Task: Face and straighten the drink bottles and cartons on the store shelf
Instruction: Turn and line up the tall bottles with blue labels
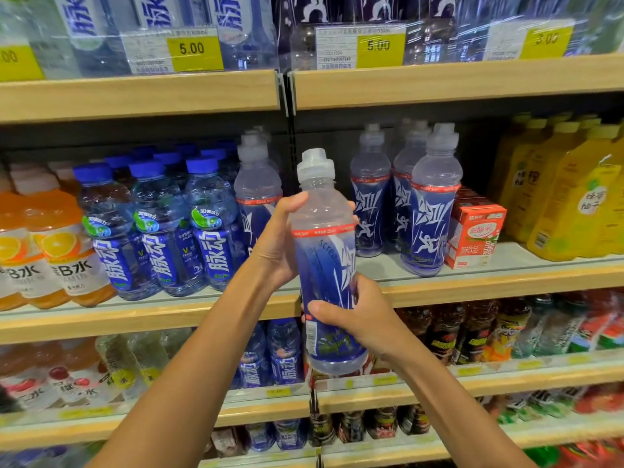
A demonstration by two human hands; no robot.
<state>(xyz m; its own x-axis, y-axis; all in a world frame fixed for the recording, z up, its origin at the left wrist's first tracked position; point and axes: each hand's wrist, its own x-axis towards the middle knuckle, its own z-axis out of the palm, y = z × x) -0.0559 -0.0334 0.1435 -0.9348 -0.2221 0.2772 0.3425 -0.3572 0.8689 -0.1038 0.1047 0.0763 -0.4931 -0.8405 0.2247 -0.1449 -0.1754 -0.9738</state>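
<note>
I hold a clear sports-cap bottle with a blue label [326, 255] upright in front of the middle shelf [472, 282], off the shelf board. My left hand [277, 244] grips its upper body from the left. My right hand [351, 315] wraps its lower part from the right. Matching bottles stand on the shelf: one to the left behind my left hand [256, 187], a group of three to the right [432, 204]. A red and white carton [474, 236] stands beside the front right bottle.
Blue-capped water bottles [158, 228] and orange drink bottles [57, 244] fill the shelf's left side. Yellow juice bottles [567, 197] stand at the far right. Shelves above and below hold more drinks, with yellow price tags [194, 52] on the upper rail.
</note>
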